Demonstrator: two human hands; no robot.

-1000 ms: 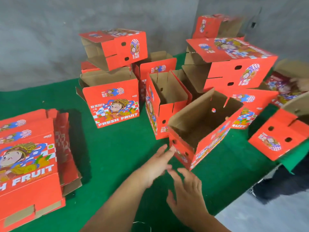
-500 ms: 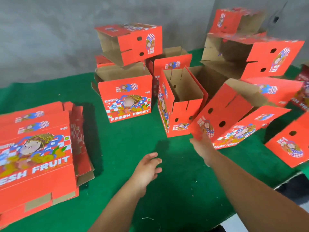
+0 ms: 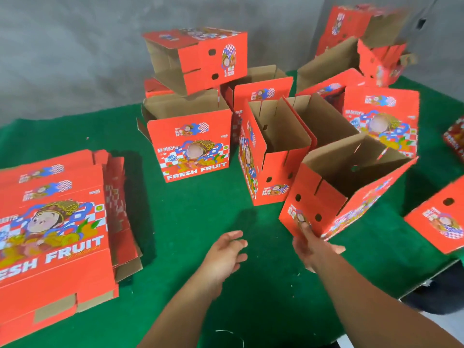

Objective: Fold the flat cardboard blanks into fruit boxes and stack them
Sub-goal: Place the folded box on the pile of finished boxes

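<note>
A pile of flat red "FRESH FRUIT" blanks [image 3: 52,222] lies on the green table [image 3: 190,227] at the left. Several folded red boxes stand at the back and right. The nearest one, a tilted open box [image 3: 339,197], leans on its lower corner right of centre. My right hand [image 3: 313,244] touches its near end panel with straight fingers at the lower corner. My left hand [image 3: 223,257] hovers over the cloth, fingers relaxed, holding nothing. An upright open box [image 3: 271,156] stands just left of the tilted one.
A box with the front print [image 3: 190,146] stands at centre with another box [image 3: 200,56] lying on top of it. More boxes are heaped at the back right [image 3: 376,46] and one lies at the right edge [image 3: 439,217]. The table's edge runs along the lower right.
The tilted box has turned so its open top faces me. My right hand has stayed at its lower corner. My left hand has kept hovering nearby.
</note>
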